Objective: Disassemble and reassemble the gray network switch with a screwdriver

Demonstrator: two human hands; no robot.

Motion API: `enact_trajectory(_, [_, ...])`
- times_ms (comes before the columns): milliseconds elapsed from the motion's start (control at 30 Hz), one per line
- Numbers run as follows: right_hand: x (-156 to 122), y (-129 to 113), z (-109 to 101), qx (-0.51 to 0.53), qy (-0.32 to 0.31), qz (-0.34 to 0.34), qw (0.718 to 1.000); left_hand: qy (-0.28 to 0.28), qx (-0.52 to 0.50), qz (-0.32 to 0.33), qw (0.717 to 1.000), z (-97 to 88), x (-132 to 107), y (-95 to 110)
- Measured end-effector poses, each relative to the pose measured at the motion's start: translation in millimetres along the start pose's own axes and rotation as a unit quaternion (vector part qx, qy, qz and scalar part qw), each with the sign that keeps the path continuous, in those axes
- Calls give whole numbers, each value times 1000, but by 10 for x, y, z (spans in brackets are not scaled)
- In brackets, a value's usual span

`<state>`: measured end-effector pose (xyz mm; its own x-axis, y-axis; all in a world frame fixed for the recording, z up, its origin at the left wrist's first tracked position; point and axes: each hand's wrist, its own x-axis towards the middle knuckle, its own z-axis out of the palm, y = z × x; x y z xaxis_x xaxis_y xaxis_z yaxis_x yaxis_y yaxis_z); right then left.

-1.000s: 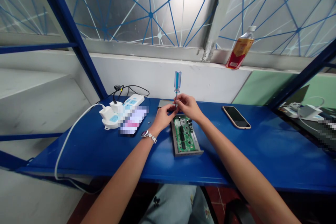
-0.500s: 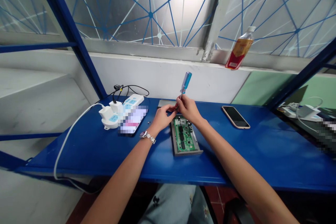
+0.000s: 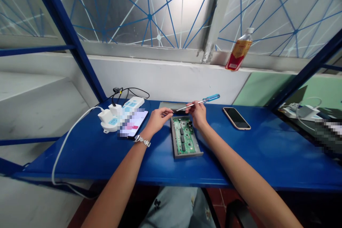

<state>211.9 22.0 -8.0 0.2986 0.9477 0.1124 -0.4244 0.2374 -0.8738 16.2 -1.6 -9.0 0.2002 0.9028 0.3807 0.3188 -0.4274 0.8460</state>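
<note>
Screwdriver (image 3: pixel 211 98), blue-handled metal, is grasped by the right hand (image 3: pixel 199 113) beyond the green rectangular circuit board (image 3: pixel 186 138). Left hand (image 3: pixel 157 120) curls, its hold unclear

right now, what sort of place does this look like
Probably an electronics workbench: a circuit board sits in an open case, the right hand holds a screwdriver, and a power strip lies nearby.

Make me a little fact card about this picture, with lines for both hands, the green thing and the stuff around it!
Right hand: holding a screwdriver, handle slanting up to the right
Left hand: fingertips near the screwdriver's tip; too small to tell if they pinch anything
Green circuit board: in an open metal case
Left side: white power strip, phone
Right side: another phone
By the window: bottle, white cap
</note>
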Motion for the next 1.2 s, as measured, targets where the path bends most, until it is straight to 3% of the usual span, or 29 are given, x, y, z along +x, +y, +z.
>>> enact_trajectory(133, [-25, 43, 24, 26, 8, 27, 999, 0, -19, -5, 1000, -1, -8, 14])
enact_trajectory(667, [-48, 47, 11, 41, 9, 3, 999, 32, -93, -6, 995, 62, 32, -68])
enact_trajectory(800, [-28, 19, -23, 52, 22, 7, 998, 23, -69, -2, 997, -115, 15, -49])
enact_trajectory(1000, [2, -71, -111, 53, 38, 7, 998, -28, 133, -10, 991, -558, -135, -26])
enact_trajectory(1200, [7, -60, -161, 45, 39, -4, 998, -63, 219, -29, 973, -699, -226, -126])
